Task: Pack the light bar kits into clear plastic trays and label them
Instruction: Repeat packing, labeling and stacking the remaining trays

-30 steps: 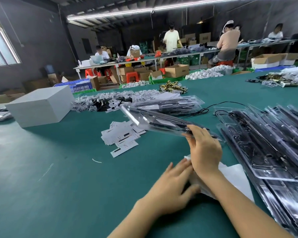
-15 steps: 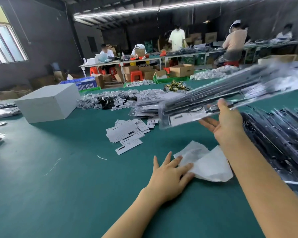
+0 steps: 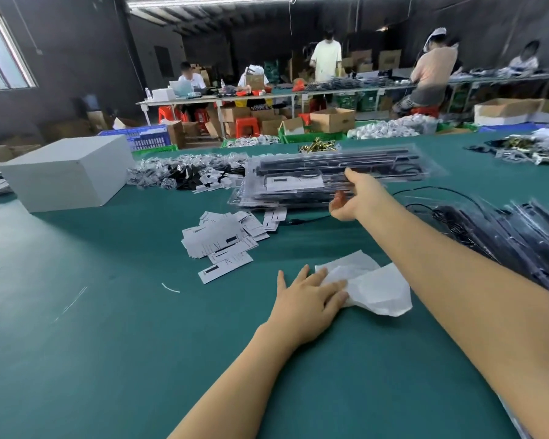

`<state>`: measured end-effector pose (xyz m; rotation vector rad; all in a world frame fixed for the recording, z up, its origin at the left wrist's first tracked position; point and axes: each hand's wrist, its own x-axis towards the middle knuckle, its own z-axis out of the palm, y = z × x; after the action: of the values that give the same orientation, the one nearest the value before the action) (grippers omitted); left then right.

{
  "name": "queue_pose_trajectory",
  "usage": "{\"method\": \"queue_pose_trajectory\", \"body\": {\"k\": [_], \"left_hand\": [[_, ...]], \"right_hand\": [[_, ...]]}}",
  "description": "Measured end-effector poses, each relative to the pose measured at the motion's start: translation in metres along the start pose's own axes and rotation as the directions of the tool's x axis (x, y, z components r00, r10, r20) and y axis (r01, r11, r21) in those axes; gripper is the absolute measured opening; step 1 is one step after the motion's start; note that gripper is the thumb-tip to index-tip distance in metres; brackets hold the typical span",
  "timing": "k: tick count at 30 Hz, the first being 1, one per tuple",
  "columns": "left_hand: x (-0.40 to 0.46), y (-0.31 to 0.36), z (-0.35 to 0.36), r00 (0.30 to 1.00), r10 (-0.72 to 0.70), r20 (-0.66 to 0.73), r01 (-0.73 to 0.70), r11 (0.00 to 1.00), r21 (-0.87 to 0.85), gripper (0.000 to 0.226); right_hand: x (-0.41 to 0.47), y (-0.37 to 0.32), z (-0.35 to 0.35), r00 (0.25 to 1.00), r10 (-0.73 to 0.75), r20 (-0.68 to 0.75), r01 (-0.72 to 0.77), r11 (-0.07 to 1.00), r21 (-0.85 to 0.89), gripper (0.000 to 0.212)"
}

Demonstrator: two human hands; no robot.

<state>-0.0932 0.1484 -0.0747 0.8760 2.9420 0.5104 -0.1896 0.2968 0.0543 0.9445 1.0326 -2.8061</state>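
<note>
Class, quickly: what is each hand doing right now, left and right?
Left hand: open, fingers flat on the white paper sheet.
Right hand: holds the packed clear tray by its near edge, above the tray stack.

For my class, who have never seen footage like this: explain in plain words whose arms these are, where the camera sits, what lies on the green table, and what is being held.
The camera is worn on a worker's head, so the two bare arms are that person's own. The right hand reaches forward and grips a packed clear tray above a stack of packed trays. The left hand rests flat on a white paper sheet. On the green table also lie loose labels, a white box and more trays at the right.
</note>
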Motion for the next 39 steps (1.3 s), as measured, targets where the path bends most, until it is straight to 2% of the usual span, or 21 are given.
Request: {"method": "queue_pose_trajectory", "body": {"k": [5, 11, 20, 24, 31, 33, 35, 39], "left_hand": [[0.003, -0.006, 0.000, 0.998, 0.020, -0.062, -0.022, 0.999, -0.029, 0.041], [0.006, -0.009, 0.001, 0.994, 0.028, -0.102, -0.033, 0.998, -0.048, 0.039], [0.006, -0.007, 0.001, 0.995, 0.000, -0.096, -0.005, 0.999, -0.054, 0.040], [0.006, -0.008, 0.001, 0.994, -0.004, -0.109, -0.004, 0.997, -0.071, 0.039], [0.008, -0.009, 0.003, 0.995, -0.012, -0.103, 0.004, 0.998, -0.070, 0.040], [0.008, -0.009, 0.003, 0.995, -0.012, -0.104, 0.006, 0.998, -0.061, 0.040], [0.009, -0.010, 0.003, 0.994, -0.008, -0.107, 0.002, 0.999, -0.055, 0.040], [0.008, -0.009, 0.003, 0.994, -0.009, -0.111, 0.003, 0.999, -0.052, 0.041]], "right_hand": [[0.041, 0.008, 0.026, 0.999, 0.037, 0.018, -0.039, 0.991, 0.131, 0.025], [0.079, 0.015, 0.028, 0.999, 0.039, 0.030, -0.044, 0.976, 0.211, 0.021], [0.104, 0.008, 0.023, 0.998, 0.066, 0.014, -0.063, 0.984, -0.168, 0.026], [0.106, 0.005, 0.026, 0.998, 0.062, 0.003, -0.061, 0.993, -0.098, 0.025], [0.105, 0.011, 0.015, 0.993, -0.042, 0.115, 0.032, 0.995, 0.091, 0.018], [0.102, 0.014, 0.011, 0.986, -0.058, 0.154, 0.041, 0.993, 0.113, 0.024], [0.094, 0.020, 0.008, 0.983, -0.057, 0.177, 0.040, 0.994, 0.098, 0.035], [0.064, 0.045, -0.002, 0.975, -0.051, 0.218, 0.080, 0.989, -0.127, 0.030]]}}
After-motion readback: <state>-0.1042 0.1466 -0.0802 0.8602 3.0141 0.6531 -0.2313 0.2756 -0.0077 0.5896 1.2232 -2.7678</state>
